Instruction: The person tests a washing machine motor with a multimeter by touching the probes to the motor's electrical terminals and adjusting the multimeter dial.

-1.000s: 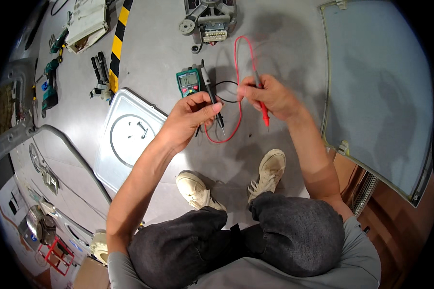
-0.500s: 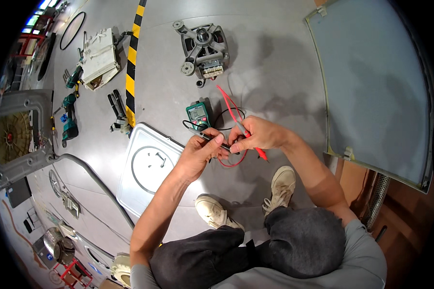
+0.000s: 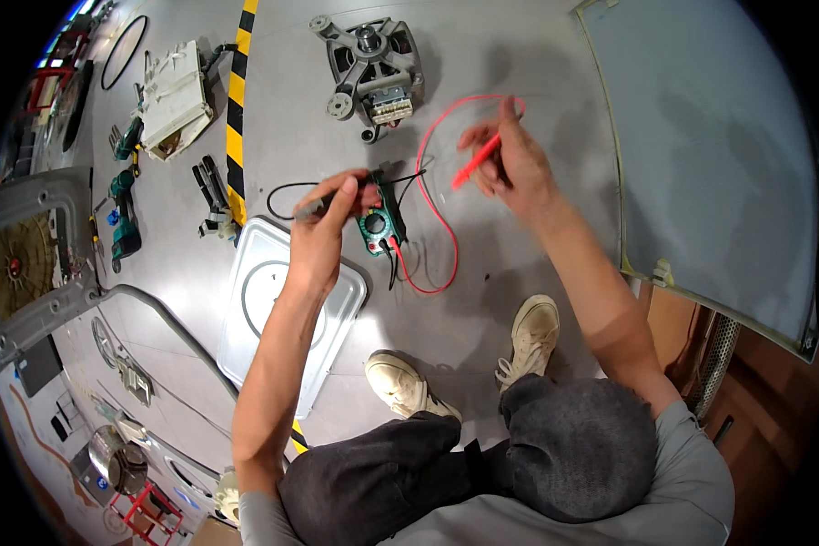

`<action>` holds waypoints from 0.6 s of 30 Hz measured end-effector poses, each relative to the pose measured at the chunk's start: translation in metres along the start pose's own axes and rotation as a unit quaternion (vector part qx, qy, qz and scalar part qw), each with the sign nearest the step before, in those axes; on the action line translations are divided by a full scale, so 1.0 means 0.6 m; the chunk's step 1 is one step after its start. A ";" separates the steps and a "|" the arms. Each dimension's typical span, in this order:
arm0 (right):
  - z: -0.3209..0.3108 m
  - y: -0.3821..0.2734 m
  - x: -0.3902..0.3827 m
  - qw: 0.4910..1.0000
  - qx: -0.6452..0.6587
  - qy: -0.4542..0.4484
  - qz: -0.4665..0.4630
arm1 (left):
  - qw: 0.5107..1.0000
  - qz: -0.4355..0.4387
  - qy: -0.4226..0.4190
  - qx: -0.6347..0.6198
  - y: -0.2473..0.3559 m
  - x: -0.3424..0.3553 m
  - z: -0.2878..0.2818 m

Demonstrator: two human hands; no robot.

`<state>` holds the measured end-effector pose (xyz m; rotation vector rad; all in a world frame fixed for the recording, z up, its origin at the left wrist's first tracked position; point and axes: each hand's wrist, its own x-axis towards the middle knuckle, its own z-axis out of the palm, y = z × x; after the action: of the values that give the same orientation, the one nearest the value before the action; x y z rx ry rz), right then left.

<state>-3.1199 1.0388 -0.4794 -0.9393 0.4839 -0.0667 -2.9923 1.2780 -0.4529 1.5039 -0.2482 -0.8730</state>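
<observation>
My left hand [image 3: 323, 218] is closed around a black test probe [image 3: 313, 210], beside the green multimeter [image 3: 376, 224]. In my right hand [image 3: 516, 168], farther right, a red test probe [image 3: 475, 163] is gripped and slants down to the left. A red lead [image 3: 456, 238] loops over the floor from the meter, and a black lead [image 3: 291, 187] curves past my left hand. My left fingers partly hide the top of the meter. Beyond both hands lies a grey motor [image 3: 370, 71] with a pulley and a pale connector block.
A white panel [image 3: 346, 300] with a ring shape lies at the left. Black-and-yellow tape [image 3: 236, 118] runs past it; beyond are a white plastic housing [image 3: 175, 100] and green power tools [image 3: 125, 232]. A large grey panel [image 3: 710, 173] stands at the right. A small dark piece [image 3: 487, 276] lies before my shoes.
My hands were together over the probes; they have moved apart and forward. The black probe is now in my left hand alone, the red one in my right. The meter lies uncovered lower down.
</observation>
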 end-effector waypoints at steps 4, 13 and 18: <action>0.031 -0.012 0.031 0.988 -0.063 0.067 -0.122 | 0.986 0.087 0.054 0.136 0.015 0.033 0.022; 0.034 -0.011 0.089 0.956 -0.207 -0.002 -0.208 | 0.914 0.254 0.100 0.299 -0.016 0.064 0.033; 0.029 -0.003 0.117 0.940 -0.254 -0.005 -0.230 | 0.826 0.354 0.128 0.421 -0.048 0.074 0.031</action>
<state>-3.0498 1.0324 -0.4954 -1.5497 0.2635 -0.3743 -2.9839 1.2404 -0.4938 2.0825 -1.0181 0.1014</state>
